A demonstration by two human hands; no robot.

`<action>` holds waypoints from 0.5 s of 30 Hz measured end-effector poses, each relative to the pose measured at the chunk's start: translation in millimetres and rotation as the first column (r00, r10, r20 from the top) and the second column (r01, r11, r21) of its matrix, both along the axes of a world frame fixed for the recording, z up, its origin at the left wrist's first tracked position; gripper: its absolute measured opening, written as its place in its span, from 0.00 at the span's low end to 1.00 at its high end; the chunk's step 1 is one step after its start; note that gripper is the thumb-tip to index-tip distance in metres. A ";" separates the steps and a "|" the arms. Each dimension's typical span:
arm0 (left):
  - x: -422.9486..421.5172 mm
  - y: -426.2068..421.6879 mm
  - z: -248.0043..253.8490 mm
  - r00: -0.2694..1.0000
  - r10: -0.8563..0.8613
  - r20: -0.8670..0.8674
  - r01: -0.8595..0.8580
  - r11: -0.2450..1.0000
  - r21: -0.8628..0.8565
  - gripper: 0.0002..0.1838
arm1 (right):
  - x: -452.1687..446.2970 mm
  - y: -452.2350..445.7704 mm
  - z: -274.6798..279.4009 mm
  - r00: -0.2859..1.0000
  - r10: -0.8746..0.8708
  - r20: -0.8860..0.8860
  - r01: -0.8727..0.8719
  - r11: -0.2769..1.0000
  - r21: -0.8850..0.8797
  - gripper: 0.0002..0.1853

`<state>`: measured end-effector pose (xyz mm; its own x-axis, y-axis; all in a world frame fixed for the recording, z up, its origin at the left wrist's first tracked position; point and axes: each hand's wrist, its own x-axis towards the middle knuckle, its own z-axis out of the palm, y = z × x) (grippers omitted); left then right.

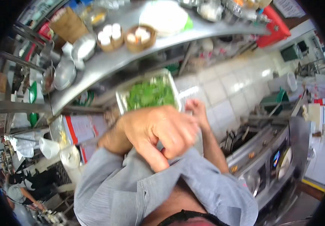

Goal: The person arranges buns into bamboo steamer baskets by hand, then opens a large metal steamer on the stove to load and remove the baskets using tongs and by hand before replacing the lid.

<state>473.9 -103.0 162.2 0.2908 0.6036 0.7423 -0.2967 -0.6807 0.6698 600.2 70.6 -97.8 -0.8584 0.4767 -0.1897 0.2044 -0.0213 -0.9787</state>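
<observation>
My left hand [160, 132] is raised close to the camera in front of my chest, its fingers curled in and its thumb pointing down by the grey shirt [132, 188]. Whatever its fingers may hold is hidden. Lower and to the right, my right hand [197, 110] is blurred, fingers loosely bent and apart, with nothing visible in them. It is near the right corner of a white rectangular tub [174, 88]; I cannot tell whether they touch. Green leaves [151, 92] fill the tub, and my left hand and forearm hide its near side.
A steel counter [106, 67] curves across the top, with egg-filled round baskets [139, 39], metal bowls [65, 73] and a large white mound [162, 17]. A stove [268, 150] stands at right beside the tiled floor [222, 90]. Another person [19, 194] works at lower left.
</observation>
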 end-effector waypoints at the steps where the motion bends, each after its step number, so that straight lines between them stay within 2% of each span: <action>1: -5.4 3.2 -11.6 0.981 0.165 -0.099 -0.174 0.981 -0.085 0.18 | 2.0 17.2 -11.2 0.999 0.034 0.004 -0.035 0.997 0.067 0.10; 2: -7.4 2.0 -27.9 0.918 0.328 -0.224 -0.379 0.892 -0.245 0.18 | 6.4 38.2 -19.9 0.994 0.099 0.049 -0.102 0.993 0.065 0.10; 3: -4.0 6.7 -47.6 0.833 0.466 -0.298 -0.553 0.729 -0.404 0.16 | 9.4 53.3 -17.9 0.998 0.051 0.045 -0.052 0.998 0.019 0.10; 4: -0.6 14.1 -72.4 0.719 0.549 -0.427 -0.692 0.513 -0.508 0.14 | 14.9 67.6 -17.2 0.998 0.008 0.057 -0.006 0.999 -0.035 0.10; 5: 3.7 20.3 -103.3 0.570 0.593 -0.569 -0.810 0.291 -0.509 0.14 | 22.3 85.9 -22.2 0.998 0.004 0.068 -0.001 0.999 -0.039 0.10; 6: 9.2 24.4 -127.8 0.465 0.581 -0.668 -0.858 0.109 -0.503 0.15 | 27.9 106.9 -27.7 0.997 -0.002 0.082 0.006 0.999 -0.047 0.10; 7: 13.8 24.1 -165.7 0.360 0.536 -0.764 -0.909 0.016 -0.417 0.15 | 33.1 124.2 -26.5 0.998 0.016 0.067 -0.013 0.999 -0.040 0.10; 8: 19.7 23.5 -199.0 0.330 0.470 -0.819 -0.919 -0.041 -0.393 0.14 | 37.9 140.9 -25.3 0.987 0.011 0.159 -0.007 1.000 -0.026 0.10; 9: 30.5 23.7 -210.3 0.346 0.394 -0.851 -0.904 -0.104 -0.415 0.15 | 39.0 157.2 -24.8 0.968 0.002 0.251 0.001 1.000 -0.011 0.11; 10: 41.0 25.3 -210.3 0.442 0.324 -0.836 -0.839 -0.179 -0.513 0.15 | 37.0 171.4 -26.4 0.969 0.015 0.245 -0.013 1.000 -0.009 0.11; 11: 51.5 18.6 -244.4 0.374 0.366 -0.852 -0.895 -0.099 -0.435 0.16 | 34.0 183.1 -30.7 0.963 0.043 0.268 -0.042 0.999 -0.009 0.10; 12: 60.4 18.0 -252.8 0.366 0.371 -0.854 -0.895 -0.112 -0.432 0.16 | 29.1 190.0 -35.8 0.954 0.072 0.291 -0.072 0.997 -0.010 0.10; 15: 67.4 11.3 -262.9 0.472 0.327 -0.819 -0.838 -0.124 -0.532 0.19 | -7.2 192.6 -47.2 0.944 0.167 0.283 -0.180 0.983 0.021 0.09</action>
